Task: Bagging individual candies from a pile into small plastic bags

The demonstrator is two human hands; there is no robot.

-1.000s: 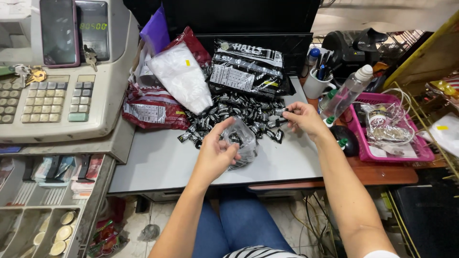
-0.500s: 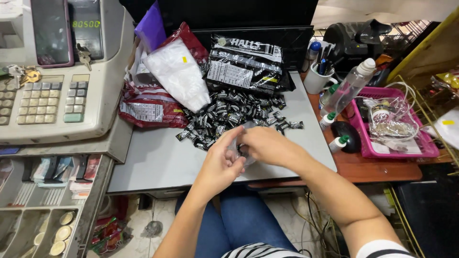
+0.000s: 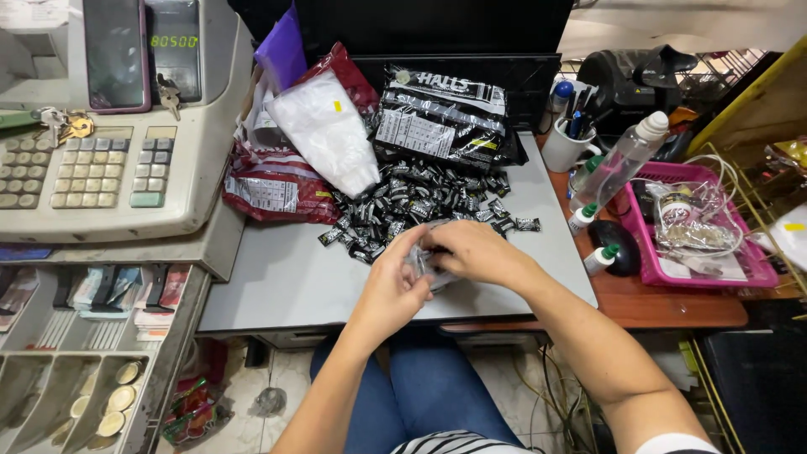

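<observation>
Both hands meet at the near edge of the grey surface (image 3: 277, 277): the left hand (image 3: 395, 282) and right hand (image 3: 475, 252) grasp a small clear bag (image 3: 424, 265), just near the pile of black wrapped candies (image 3: 420, 202).

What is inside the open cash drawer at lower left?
Coins lie in the cash drawer's curved trays, banknotes behind them. The register above hides the rest.

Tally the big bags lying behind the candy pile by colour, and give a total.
Black printed plastic bag: 1
Dark red printed plastic bags: 2
White translucent plastic bag: 1
Purple plastic bag: 1
Total: 5
</observation>
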